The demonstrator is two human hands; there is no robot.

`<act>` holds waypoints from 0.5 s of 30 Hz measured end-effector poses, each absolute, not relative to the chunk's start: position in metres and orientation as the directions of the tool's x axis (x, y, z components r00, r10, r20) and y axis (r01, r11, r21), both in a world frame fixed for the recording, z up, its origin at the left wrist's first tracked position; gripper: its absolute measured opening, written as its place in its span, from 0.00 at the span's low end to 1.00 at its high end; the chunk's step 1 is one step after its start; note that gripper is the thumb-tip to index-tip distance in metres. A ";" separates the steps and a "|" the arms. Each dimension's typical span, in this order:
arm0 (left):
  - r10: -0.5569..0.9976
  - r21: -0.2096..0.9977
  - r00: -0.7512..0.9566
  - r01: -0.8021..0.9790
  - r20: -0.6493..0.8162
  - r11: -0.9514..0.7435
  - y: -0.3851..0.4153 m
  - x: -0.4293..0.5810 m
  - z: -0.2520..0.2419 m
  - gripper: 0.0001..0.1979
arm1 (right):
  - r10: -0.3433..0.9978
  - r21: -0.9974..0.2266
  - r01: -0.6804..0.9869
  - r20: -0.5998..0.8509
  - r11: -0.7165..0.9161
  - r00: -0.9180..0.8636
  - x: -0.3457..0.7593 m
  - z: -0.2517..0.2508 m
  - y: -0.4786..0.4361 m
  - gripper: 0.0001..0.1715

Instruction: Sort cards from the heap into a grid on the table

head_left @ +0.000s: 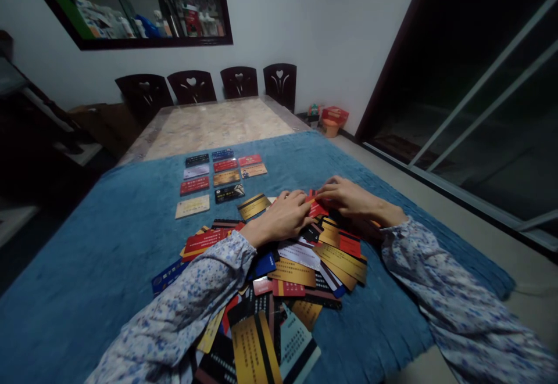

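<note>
A heaped pile of plastic cards lies on the blue cloth, mostly gold, red, black and blue, some showing dark stripes. At its far edge my left hand [285, 215] has its fingers bent and closed at the left edge of a red card [317, 207]. From the other side my right hand [351, 199] curls its fingers on the same card, thumb partly hidden. A gold striped card [254, 205] lies flat just left of my left hand. Nearest me are a gold card [255, 349] and a pale green card [296, 343].
Beyond the pile, several cards lie in short columns, including a cream card [192, 206] and a black card [229, 193]. The blue cloth [108, 233] covers the near part of a marble-patterned table [222, 119]. Dark chairs [192, 86] stand behind it.
</note>
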State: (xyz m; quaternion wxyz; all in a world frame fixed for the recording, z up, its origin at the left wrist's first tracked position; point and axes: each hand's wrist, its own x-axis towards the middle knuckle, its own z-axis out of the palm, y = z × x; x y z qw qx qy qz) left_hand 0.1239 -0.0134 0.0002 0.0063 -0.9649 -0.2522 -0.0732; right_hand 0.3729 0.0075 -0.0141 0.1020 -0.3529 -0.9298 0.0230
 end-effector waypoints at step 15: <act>0.519 0.016 0.851 0.520 0.084 -0.854 -0.011 0.111 0.012 0.13 | 0.622 -0.257 0.570 0.228 0.780 -0.749 0.354 -0.006 -0.007 0.17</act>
